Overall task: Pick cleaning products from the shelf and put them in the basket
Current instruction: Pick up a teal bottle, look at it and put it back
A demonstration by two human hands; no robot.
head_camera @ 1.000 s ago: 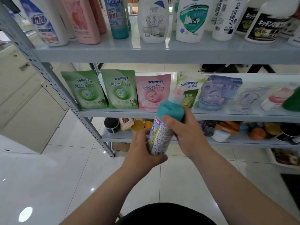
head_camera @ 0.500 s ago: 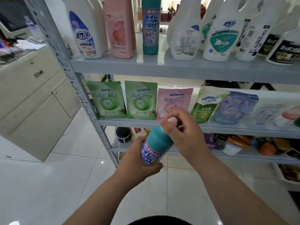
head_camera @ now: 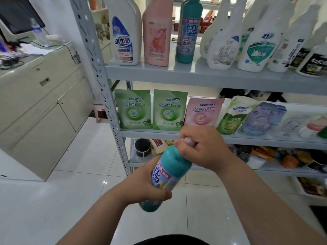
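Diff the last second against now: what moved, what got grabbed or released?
The right hand slid up the teal bottle from its shoulder to the pink cap and now grips it. The bottle tipped from near upright to leaning, cap up and right, base toward the person. Nothing was let go. The left hand keeps gripping the lower body; the shelf looks unchanged.

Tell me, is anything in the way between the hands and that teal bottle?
Nothing visible. The left hand grips the teal bottle low down, the right hand its top. No basket is in view, so that path can't be judged.
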